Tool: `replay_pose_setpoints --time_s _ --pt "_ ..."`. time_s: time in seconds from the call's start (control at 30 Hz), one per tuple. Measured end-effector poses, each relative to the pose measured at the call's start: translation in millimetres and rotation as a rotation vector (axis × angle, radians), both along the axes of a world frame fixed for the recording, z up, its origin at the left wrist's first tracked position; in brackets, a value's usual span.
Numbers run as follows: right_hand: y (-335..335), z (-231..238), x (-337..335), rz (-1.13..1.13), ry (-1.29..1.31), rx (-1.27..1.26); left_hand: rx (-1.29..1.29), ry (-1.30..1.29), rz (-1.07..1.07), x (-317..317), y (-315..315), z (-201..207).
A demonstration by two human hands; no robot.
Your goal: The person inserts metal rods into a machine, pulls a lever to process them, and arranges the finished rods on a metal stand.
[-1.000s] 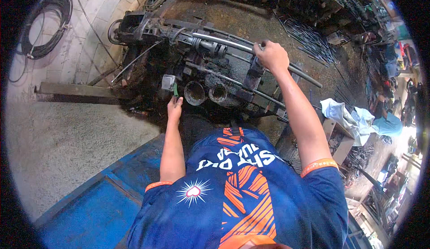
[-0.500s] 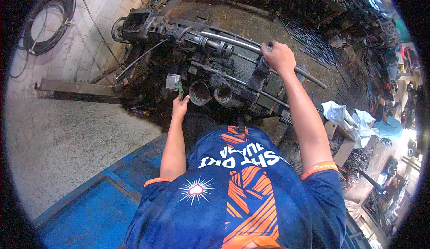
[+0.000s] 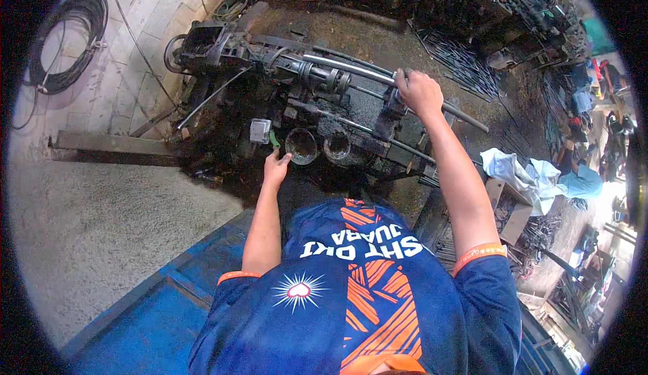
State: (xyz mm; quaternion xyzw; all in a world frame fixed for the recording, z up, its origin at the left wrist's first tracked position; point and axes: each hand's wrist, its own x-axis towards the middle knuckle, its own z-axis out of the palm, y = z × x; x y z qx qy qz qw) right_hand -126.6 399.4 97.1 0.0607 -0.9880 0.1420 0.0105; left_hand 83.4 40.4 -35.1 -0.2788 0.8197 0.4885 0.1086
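Fingers curled over the top, my right hand (image 3: pixel 420 93) grips a long round metal bar (image 3: pixel 358 70) that slants across a dark, greasy machine (image 3: pixel 385 115). The bar's darker end sticks out past my hand to the right. Lower and to the left, my left hand (image 3: pixel 275 169) has its thumb and forefinger apart. The forefinger reaches the lower end of a small green lever (image 3: pixel 273 139), beside a pale grey box (image 3: pixel 260 130). Two round cup-like openings, one a metal ring (image 3: pixel 301 147), sit just right of that hand. My other left fingers are hard to see.
Loose metal rods (image 3: pixel 459 61) lie on the floor at the far right. A white cloth (image 3: pixel 520 176) hangs at the right. On the left are a coiled black cable (image 3: pixel 67 51) and a long metal beam (image 3: pixel 111 144). A blue metal surface (image 3: pixel 148 307) is at lower left.
My left thumb has spread away from the forefinger, and the hand sits slightly lower at the green lever. My right hand stays on the bar. The whole view has shifted slightly.
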Motion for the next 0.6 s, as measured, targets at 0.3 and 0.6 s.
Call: replay_pose_setpoints --time_s 0.3,0.6 --pt "-12 4 3 -0.210 -0.111 -0.029 -0.225 -0.029 -0.283 -10 -12 15" --pt "-15 -1 1 -0.224 -0.059 0.004 -0.040 0.027 -0.263 -14 -23 11"
